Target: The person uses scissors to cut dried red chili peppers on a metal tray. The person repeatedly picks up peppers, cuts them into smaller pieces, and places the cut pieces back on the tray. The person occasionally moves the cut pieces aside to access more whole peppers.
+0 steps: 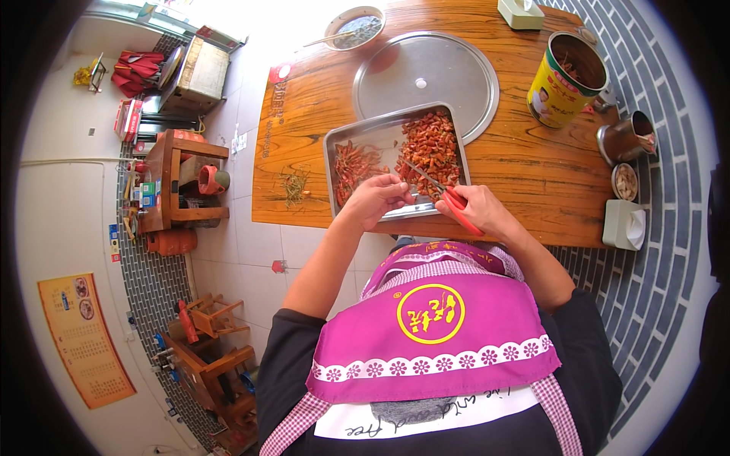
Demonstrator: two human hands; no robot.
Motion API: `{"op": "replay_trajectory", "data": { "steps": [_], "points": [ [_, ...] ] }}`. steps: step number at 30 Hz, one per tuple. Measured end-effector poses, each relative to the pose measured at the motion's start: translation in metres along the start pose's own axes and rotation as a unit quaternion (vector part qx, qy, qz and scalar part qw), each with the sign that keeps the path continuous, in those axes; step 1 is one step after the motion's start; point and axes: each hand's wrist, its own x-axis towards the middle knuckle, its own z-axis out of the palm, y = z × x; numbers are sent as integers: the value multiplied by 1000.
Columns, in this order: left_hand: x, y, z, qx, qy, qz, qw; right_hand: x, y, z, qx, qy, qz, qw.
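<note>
My right hand (485, 211) grips scissors (459, 211) with red handles, their blades pointing up and left over the tray. Close by, my left hand (379, 196) has its thumb and fingertips pinched together near the tray's front edge; whether a chili is between them is too small to tell. Beneath both hands lies a rectangular stainless-steel tray (372, 130). Whole dried red chilies (355, 165) are heaped on its left side. Cut chili pieces (430, 142) fill much of the right. Left of the tray, a small pile of dry stems (293, 185) rests on the wooden table (308, 142).
Behind the tray lies a round metal tray (428, 68), partly under its rim. A bowl (356, 43) with chopsticks stands farther back. To the right are a large yellow can (550, 97), a metal cup (624, 139), a small bowl (624, 182) and a tissue box (619, 225).
</note>
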Motion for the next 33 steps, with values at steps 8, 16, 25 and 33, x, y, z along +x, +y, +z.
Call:
{"op": "replay_trajectory", "data": {
  "steps": [8,16,25,33],
  "points": [
    [8,1,-3,-43,31,28,998,4,13,1,12,-70,51,996],
    [11,4,4,48,12,-50,998,14,7,-6,5,-110,48,993],
    [33,15,0,166,22,-81,983,22,15,-5,-4,-98,69,993],
    [53,20,-2,232,36,-110,966,32,21,2,28,-80,116,990]
  ]
}}
